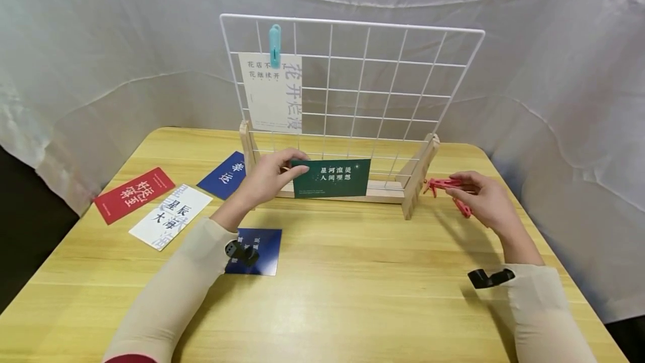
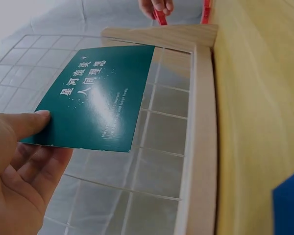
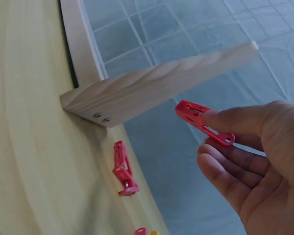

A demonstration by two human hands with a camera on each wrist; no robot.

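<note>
My left hand (image 1: 272, 175) pinches a green card (image 1: 332, 178) with white lettering by its left end, thumb on the printed face. The card is held in front of the lower part of a white wire grid (image 1: 353, 91). In the left wrist view the green card (image 2: 95, 100) shows whole apart from the corner under the thumb. To the right of the grid's stand, my right hand (image 1: 481, 198) holds a red clothespin (image 3: 201, 120) between thumb and fingers, raised off the table. Another red clothespin (image 3: 122, 169) lies on the table below.
A white card (image 1: 272, 94) hangs on the grid under a turquoise clip (image 1: 274, 46). Wooden feet (image 1: 420, 175) bear the grid. At left on the table (image 1: 353, 296) lie a red card (image 1: 133, 195), a white card (image 1: 171, 217) and two blue cards, one (image 1: 264, 251) nearer.
</note>
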